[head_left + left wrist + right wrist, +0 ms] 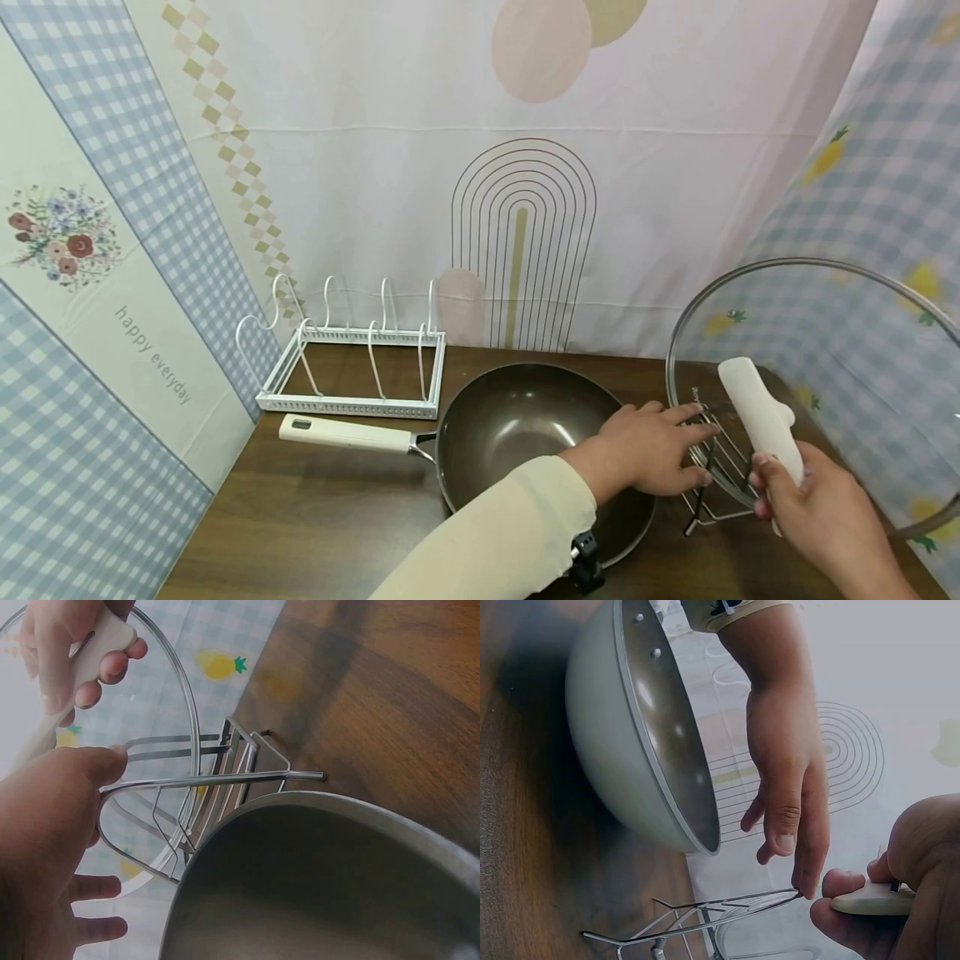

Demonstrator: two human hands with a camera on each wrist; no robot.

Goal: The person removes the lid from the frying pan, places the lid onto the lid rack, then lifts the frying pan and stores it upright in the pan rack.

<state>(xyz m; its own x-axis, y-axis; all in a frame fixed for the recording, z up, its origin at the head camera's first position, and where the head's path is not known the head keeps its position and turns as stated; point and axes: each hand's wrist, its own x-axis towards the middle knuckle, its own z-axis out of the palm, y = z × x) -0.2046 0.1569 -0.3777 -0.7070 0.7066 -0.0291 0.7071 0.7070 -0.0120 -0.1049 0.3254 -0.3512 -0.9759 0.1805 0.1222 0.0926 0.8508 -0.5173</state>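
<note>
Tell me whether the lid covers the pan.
No, the lid is to the right of the pan, whose inside shows uncovered.

In the head view, the right edge cuts off the glass lid [832, 333], whose lettering [695, 396] is too small to read; a sleeve [498, 533] hides part of the pan [517, 408].

desk [315, 517]: on the near side of the cloth backdrop [375, 167]
pan [502, 412]: middle of the desk, pan handle [352, 433] toward the left
hooked rack [348, 406]: left on the desk, on the far side of the pan handle
wire stand [217, 780]: on the desk, right of the pan
lid [832, 358]: at right, lower edge at the wire stand
lid handle [765, 412]: in the right hand [821, 500]
</note>
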